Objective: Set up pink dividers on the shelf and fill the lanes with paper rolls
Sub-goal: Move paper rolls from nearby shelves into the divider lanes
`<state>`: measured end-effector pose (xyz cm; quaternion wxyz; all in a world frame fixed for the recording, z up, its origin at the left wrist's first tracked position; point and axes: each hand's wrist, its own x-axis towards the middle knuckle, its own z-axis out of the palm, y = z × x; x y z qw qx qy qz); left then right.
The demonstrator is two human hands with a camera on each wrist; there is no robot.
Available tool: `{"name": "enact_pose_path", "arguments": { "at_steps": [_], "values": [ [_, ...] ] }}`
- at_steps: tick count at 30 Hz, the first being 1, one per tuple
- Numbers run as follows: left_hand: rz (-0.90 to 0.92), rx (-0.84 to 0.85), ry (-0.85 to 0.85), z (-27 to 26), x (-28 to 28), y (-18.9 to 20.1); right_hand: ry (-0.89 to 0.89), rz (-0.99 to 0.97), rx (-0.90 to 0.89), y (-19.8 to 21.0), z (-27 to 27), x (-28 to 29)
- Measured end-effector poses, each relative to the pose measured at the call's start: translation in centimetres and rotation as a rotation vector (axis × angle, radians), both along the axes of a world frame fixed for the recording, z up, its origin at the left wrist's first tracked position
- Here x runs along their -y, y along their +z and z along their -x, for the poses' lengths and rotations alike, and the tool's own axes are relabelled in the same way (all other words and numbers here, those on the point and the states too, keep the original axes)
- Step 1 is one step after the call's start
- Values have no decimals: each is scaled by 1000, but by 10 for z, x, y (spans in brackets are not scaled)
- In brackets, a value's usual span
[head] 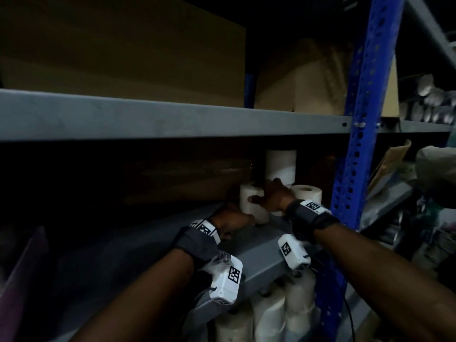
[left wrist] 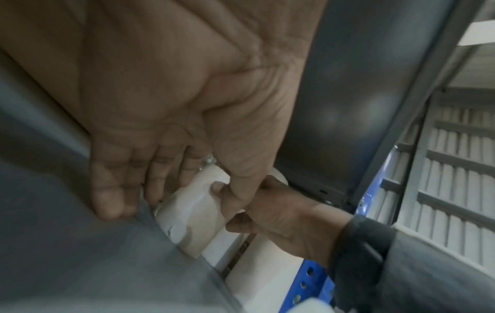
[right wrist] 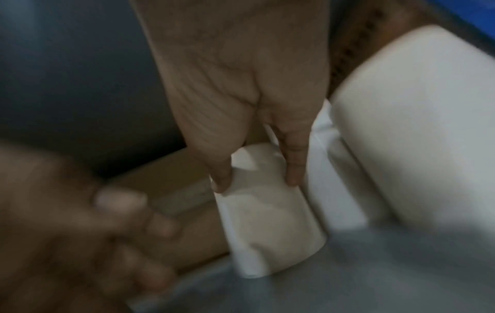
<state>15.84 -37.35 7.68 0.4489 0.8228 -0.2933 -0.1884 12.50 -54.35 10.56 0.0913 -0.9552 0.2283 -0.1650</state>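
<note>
Roll point(head: 251, 202): white paper cylinder, upright on grey metal shelf point(head: 138, 245), near right post; more rolls beside and behind.
Right hand point(head: 271, 197): thumb and fingers point(right wrist: 294, 169) clamped on the roll's sides.
Left hand point(head: 232, 220): beside the roll, fingers point(left wrist: 107, 190) fairly straight, holding nothing.
Handling (judged): light, soft, crushable; grip round the middle, gently.
Dividers: none clearly identifiable; too dark.

Both forearms reach up from the bottom of the head view toward the frame's centre, each wrist wrapped in a dark band carrying white tagged camera units. The right hand point(head: 271, 197) sits just right of centre, thumb and fingers curled. The left hand point(head: 230, 218), lower left of it, has straight fingers point(left wrist: 107, 190).
</note>
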Motion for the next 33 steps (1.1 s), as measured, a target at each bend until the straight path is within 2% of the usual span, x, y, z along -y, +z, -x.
{"name": "enact_pose_path", "arguments": {
  "at_steps": [5, 10, 14, 18, 21, 26, 33],
  "values": [
    [-23, 53, -47, 12, -16, 2, 75, -46, 153, -1, 29, -13],
    [87, 113, -90, 38, -50, 6, 150, -24, 237, 15, 81, -51],
    [236, 118, -154, 71, -87, 6, 226, -36, 334, 25, 130, -100],
    [309, 240, -107, 110, -130, 3, 252, -12, 391, 31, 178, -154],
    [439, 274, -133, 137, -162, -7, 307, -22, 435, 31, 214, -196],
    [562, 313, -48, 179, -218, -33, 348, -28, 416, 25, 263, -259],
    [690, 305, 44, 235, -294, -59, 451, -70, 366, 15, 302, -329]
  ]
}}
